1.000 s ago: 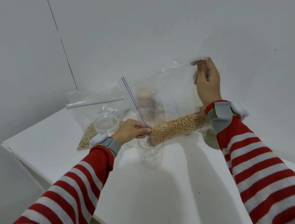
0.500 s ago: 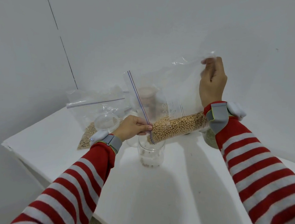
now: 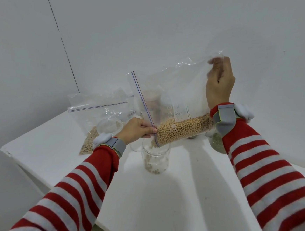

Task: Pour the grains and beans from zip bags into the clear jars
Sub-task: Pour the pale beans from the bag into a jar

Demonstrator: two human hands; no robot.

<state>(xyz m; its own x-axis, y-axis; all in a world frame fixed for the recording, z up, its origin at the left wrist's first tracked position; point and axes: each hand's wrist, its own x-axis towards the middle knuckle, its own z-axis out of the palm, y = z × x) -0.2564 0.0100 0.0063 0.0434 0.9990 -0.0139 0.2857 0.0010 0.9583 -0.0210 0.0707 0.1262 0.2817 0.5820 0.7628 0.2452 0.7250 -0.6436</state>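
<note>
Grain bag (image 3: 93,110): lying at far left, waiting its turn.
Left hand (image 3: 137,130): pinching the zip edge of the bean bag (image 3: 176,99), whose mouth is hanging over the clear jar (image 3: 155,157). Pouring seems to be just beginning.
Right hand (image 3: 220,84): gripping the raised corner and likely needing to lift it higher, steadily.
Further jar (image 3: 218,144): hiding partly behind the right sleeve (image 3: 254,159), contents unclear.

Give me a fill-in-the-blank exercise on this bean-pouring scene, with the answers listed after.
The left hand pinches the zip bag at its zipper edge, just ___ the mouth of the clear jar. The right hand holds the bag's far corner ___ than the zipper edge. The beans in the jar cover only its ___.
Missing words: above; higher; bottom.
</note>
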